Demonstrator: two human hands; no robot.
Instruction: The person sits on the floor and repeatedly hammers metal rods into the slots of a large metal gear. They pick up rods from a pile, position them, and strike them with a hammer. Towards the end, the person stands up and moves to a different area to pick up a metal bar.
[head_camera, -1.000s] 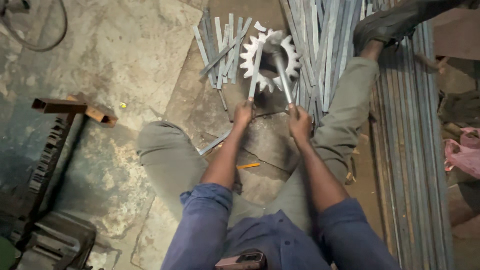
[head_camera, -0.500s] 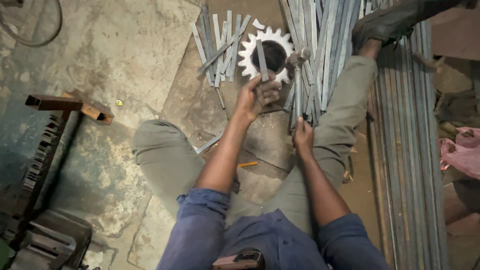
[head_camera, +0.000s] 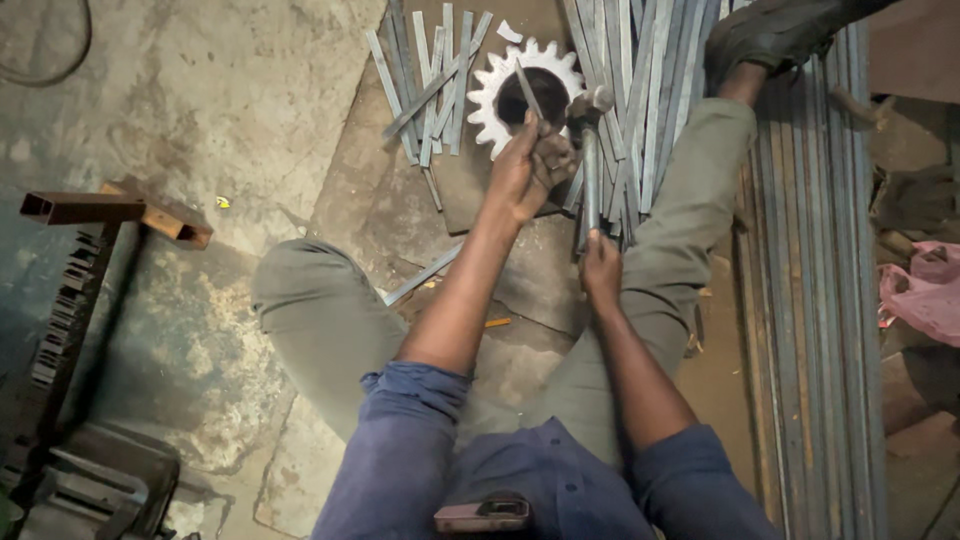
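Left hand: the left hand (head_camera: 528, 165) was closed around a short flat metal strip (head_camera: 527, 90), holding it tilted over the dark centre hole of the gear.
Right hand: the right hand (head_camera: 600, 268) was wrapped tight on the near end of a hammer's handle, just right of the left forearm.
Hammer: the hammer (head_camera: 588, 150) stood lengthwise away from the person, its head at the far end, just right of the left hand's knuckles and beside the gear's right rim.
Gear: a pale toothed gear wheel (head_camera: 500, 85) lay flat on a dark steel plate (head_camera: 400, 190) on the floor, far and centre, partly covered by the left hand.
Loose strips: a fan of cut grey strips (head_camera: 425, 85) lay left of the gear, some crossing each other; one single strip (head_camera: 425, 275) lay nearer, by the left knee.
Long bars: a bundle of long flat bars (head_camera: 640, 80) ran right of the gear under the right leg, and more bars (head_camera: 820, 300) stretched along the right side.
Person: seated on the concrete floor (head_camera: 180, 90), legs spread, shoe (head_camera: 770, 35) far right.
Left edge: a rusty square tube (head_camera: 85, 208) on a stand.
Right edge: a pink cloth (head_camera: 925, 290).
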